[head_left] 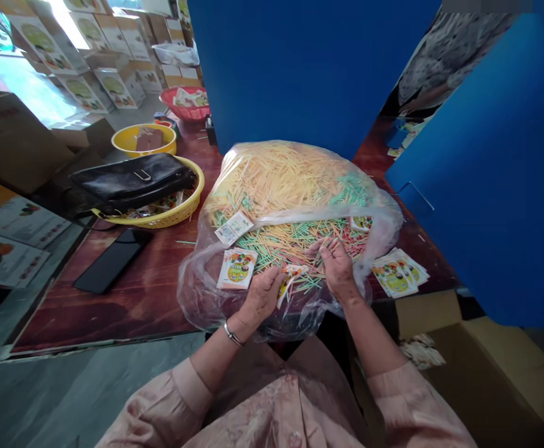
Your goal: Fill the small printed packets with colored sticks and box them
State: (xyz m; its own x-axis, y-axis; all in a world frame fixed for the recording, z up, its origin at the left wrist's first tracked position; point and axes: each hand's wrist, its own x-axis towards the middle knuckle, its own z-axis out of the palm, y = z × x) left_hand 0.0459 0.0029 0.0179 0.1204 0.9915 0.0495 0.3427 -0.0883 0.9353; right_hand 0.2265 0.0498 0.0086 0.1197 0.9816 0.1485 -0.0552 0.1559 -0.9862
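Observation:
A large clear plastic bag [192, 298] lies opened towards me on the table, full of thin coloured sticks [276, 180] in yellow, orange, green and red. My left hand [262, 292] is closed on a small printed packet [287, 285] at the bag's mouth. Just right of it, my right hand [337, 264] pinches a few of the sticks above the pile. Two printed packets, one flat [237, 269] and one above it [233, 228], rest on the bag's left side. Another packet [360, 223] lies partly covered at the right of the sticks.
Several packets [398, 272] are fanned on the table's right. To the left are a black phone [112, 261], a yellow basket [192, 199] under a black handbag [136, 177], and a red basket [190, 112]. Blue panels [290, 74] stand behind and right; an open carton [477, 386] sits below right.

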